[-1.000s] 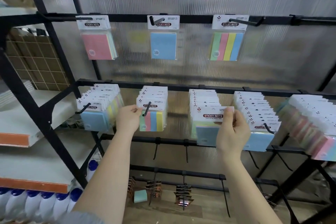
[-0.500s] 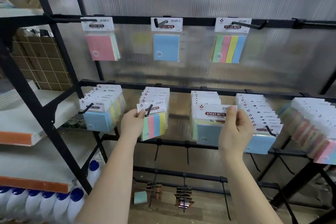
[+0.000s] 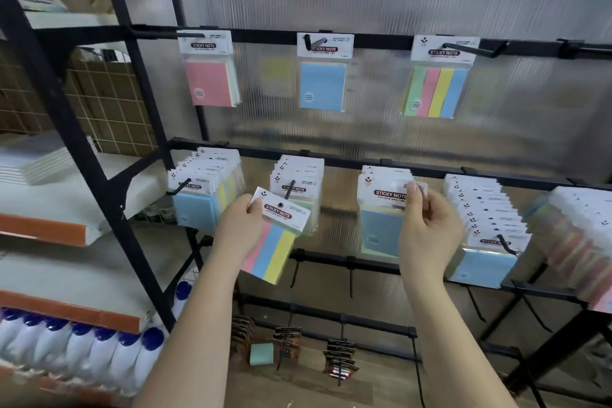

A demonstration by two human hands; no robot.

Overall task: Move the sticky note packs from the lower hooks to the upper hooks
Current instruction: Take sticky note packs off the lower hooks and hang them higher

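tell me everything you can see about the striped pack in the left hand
The striped pack is a clear-wrapped pad with pink, blue and yellow vertical bands under a white card header printed "STICKY NOTE" on a red label, with a round hang hole. It is tilted, header leaning right, and looks clear of its lower hook. The left hand pinches the header's left corner in its grip. It hangs in front of the same-style stack behind.

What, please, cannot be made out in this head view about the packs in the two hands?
- Blue pack: the right hand hides its hook, so on or off is unclear.
- Striped pack: the left hand covers its left edge.
- Small print under STICKY NOTE: too small to read.
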